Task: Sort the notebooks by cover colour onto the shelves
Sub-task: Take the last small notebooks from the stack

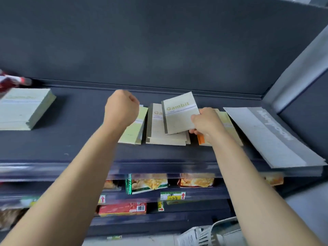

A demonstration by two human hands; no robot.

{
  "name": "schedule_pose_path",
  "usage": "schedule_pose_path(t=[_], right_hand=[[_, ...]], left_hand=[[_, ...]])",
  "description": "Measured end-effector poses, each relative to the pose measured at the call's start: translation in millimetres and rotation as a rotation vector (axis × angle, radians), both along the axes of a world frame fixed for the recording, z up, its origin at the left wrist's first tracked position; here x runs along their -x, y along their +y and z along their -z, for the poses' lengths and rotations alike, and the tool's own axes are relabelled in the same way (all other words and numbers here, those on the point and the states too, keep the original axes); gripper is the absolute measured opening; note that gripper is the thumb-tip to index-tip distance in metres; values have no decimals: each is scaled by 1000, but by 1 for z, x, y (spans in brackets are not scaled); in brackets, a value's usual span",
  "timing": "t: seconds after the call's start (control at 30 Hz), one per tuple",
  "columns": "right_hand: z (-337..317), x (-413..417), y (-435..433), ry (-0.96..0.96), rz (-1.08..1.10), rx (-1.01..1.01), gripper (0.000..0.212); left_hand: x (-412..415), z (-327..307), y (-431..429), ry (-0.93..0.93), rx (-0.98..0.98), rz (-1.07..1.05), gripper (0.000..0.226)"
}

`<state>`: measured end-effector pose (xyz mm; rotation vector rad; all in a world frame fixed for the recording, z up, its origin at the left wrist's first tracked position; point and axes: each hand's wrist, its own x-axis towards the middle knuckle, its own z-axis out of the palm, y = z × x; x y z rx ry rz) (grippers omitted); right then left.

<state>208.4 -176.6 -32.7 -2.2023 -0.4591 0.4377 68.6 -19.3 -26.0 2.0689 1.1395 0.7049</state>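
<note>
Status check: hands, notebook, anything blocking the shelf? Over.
Right hand pinching grey-spined Gambit notebook, tilted above the grey stack. Left hand curled over yellow-green stack, grip hidden. Nothing blocking the grey stack.

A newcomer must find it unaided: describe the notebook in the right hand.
Look at the dark shelf, at the middle of its three small side-by-side stacks. Askew over that middle stack, pinched by the right hand, is the notebook: beige, grey spine, "Gambit" fully readable.
</note>
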Motion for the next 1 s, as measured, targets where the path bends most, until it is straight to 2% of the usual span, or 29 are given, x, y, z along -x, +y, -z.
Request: schedule_pose_path(t=[0.13, 0.2, 0.23, 0.3, 0.4, 0.57, 0.67, 0.77, 0.9, 1.0], right_hand=[[7, 4, 17, 7, -36, 159, 14], [1, 7, 17, -139, -83, 389, 3], [-2, 9, 18, -239, -93, 508, 9], [-12, 12, 22, -403, -70, 584, 18], [-28, 23, 45, -471, -104, 461, 31], [-39, 76, 115, -406, -314, 208, 33], [-36, 119, 161, -369, -456, 158, 37], [-24, 157, 208, -249, -584, 91, 47], [-11, 195, 261, -215, -692, 114, 55], [-7, 213, 288, -146, -705, 142, 50]], left_hand=[[28, 3, 26, 36, -2, -73, 16], [38, 4, 33, 52, -20, -84, 13], [42, 5, 37, 63, -31, -91, 11], [50, 5, 45, 73, -39, -107, 14], [70, 2, 61, 70, -60, -158, 19], [121, 3, 99, 128, -133, -265, 19], [161, 4, 124, 150, -127, -378, 26], [199, 4, 150, 182, -118, -461, 24], [234, 4, 174, 201, -61, -469, 13], [249, 7, 191, 155, 26, -445, 17]])
